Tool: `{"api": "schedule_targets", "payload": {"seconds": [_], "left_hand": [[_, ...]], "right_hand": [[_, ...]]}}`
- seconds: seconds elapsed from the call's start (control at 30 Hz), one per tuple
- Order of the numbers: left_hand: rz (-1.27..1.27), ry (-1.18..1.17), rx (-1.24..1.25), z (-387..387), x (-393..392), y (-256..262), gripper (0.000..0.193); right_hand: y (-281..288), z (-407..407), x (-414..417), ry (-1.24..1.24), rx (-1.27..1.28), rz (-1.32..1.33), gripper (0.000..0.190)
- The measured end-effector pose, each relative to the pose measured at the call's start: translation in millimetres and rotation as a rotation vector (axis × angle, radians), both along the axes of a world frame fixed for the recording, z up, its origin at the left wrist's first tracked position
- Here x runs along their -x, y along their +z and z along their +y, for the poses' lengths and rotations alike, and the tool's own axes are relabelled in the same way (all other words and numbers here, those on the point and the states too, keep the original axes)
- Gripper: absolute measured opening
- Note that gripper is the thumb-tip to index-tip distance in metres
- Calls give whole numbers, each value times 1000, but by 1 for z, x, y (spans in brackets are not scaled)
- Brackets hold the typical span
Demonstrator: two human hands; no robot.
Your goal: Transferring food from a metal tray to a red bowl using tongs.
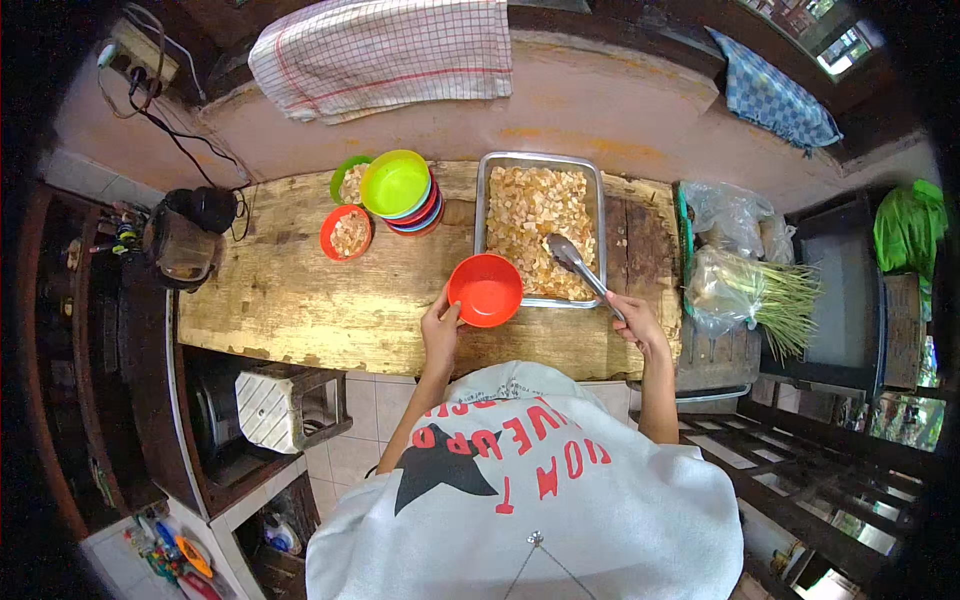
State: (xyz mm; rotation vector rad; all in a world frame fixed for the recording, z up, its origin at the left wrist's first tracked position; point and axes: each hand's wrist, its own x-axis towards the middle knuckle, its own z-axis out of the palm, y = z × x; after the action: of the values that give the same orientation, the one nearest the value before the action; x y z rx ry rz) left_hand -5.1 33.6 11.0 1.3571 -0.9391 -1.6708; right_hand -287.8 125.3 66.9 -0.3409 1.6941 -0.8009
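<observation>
In my left hand (441,327) is an empty red plastic bowl (487,291), gripped by its rim and overlapping the near left corner of a metal tray (481,217). Pale diced food pieces (536,202) fill that tray. My right hand (636,321) grips metal serving tongs (576,264), whose heads rest against the food at the tray's right side. Left of the tray rises a stack of coloured plastic bowls (395,184), yellow-green on top. Beside the stack stand a green bowl (337,182) and an orange-red bowl (325,241), both with diced food in them.
The worn wooden table (277,300) meets a wall hung with a checked cloth (382,60). A dark appliance with a clear container (184,240) stands at the left end. Bagged green stalks (750,292) lie to the right. A white-topped stool (266,412) is below the table's front edge.
</observation>
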Motion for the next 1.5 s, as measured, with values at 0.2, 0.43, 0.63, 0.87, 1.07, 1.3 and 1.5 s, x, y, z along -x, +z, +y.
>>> {"api": "schedule_targets", "payload": {"seconds": [0.2, 0.43, 0.63, 0.87, 1.07, 1.3, 1.5], "left_hand": [[-29, -40, -8, -8, 12, 8, 36], [19, -69, -10, -12, 23, 5, 37], [23, -75, 33, -10, 22, 3, 38], [-28, -59, 62, -6, 18, 6, 37], [7, 8, 32, -1, 8, -6, 36], [-20, 45, 25, 0, 3, -18, 35], [-80, 3, -19, 0, 3, -5, 37]], "right_hand": [[24, 2, -6, 70, 110, -78, 30], [60, -1, -33, 359, 368, 339, 30], [37, 1, -26, 331, 591, 584, 28], [40, -1, -21, 298, 129, 724, 36], [39, 3, -10, 178, -20, 555, 47], [1, -2, -4, 232, -61, 451, 48], [-14, -6, -10, 176, 15, 442, 51]]}}
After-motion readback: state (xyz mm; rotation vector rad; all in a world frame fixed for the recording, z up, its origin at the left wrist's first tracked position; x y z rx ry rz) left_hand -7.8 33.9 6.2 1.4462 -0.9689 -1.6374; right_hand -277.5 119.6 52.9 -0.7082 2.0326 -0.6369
